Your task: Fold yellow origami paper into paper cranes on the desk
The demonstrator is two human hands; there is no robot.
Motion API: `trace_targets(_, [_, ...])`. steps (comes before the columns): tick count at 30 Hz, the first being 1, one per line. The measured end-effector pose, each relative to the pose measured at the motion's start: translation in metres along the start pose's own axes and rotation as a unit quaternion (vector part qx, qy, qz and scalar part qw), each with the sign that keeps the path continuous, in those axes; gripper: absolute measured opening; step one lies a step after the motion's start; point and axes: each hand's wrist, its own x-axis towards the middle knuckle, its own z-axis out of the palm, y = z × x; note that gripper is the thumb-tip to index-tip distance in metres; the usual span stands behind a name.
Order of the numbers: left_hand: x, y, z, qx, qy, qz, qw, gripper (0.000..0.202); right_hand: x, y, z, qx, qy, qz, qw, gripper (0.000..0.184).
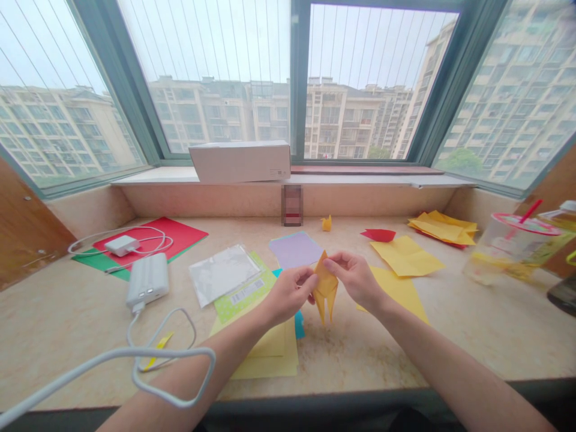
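A folded yellow origami paper (326, 287) hangs between my hands above the stone sill, its single point up and two narrow legs pointing down. My left hand (294, 291) pinches its left edge between thumb and fingers. On the other side, my right hand (353, 276) grips the upper right edge, thumb and forefinger close to the top point. Behind the hands lies a purple paper sheet (294, 249), and a small folded yellow origami piece (326, 224) stands farther back.
Yellow sheets (405, 257) and a red folded paper (378, 234) lie to the right, near a plastic cup (508, 246). At left are a white power bank (147, 281), a looping cable (171, 354) and red paper (180, 237). A white box (240, 163) sits by the window.
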Motion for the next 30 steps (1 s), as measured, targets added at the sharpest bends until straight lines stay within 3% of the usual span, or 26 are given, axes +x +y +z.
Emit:
trace_targets(5, [0.002, -0.004, 0.003, -0.128, -0.054, -0.044, 0.989, 0.045, 0.0, 0.0, 0.005, 0.023, -0.001, -0.005, 1.0, 0.034])
trace_targets(12, [0.001, -0.004, -0.002, -0.087, -0.054, -0.099, 0.99, 0.035, -0.001, -0.003, 0.003, -0.035, 0.02, -0.023, 0.999, 0.038])
trace_targets(19, [0.002, 0.006, -0.007, -0.12, -0.017, -0.056, 0.991, 0.041, 0.005, -0.01, -0.005, -0.018, 0.101, -0.029, 0.994, 0.04])
trace_targets(24, [0.006, 0.002, -0.013, -0.053, 0.027, -0.042, 0.997, 0.033, 0.007, -0.011, -0.01, -0.017, 0.079, -0.013, 0.997, 0.04])
trace_targets(30, [0.005, 0.006, -0.014, -0.037, 0.025, -0.045, 0.998, 0.032, 0.008, -0.006, -0.008, 0.036, 0.077, -0.012, 0.996, 0.044])
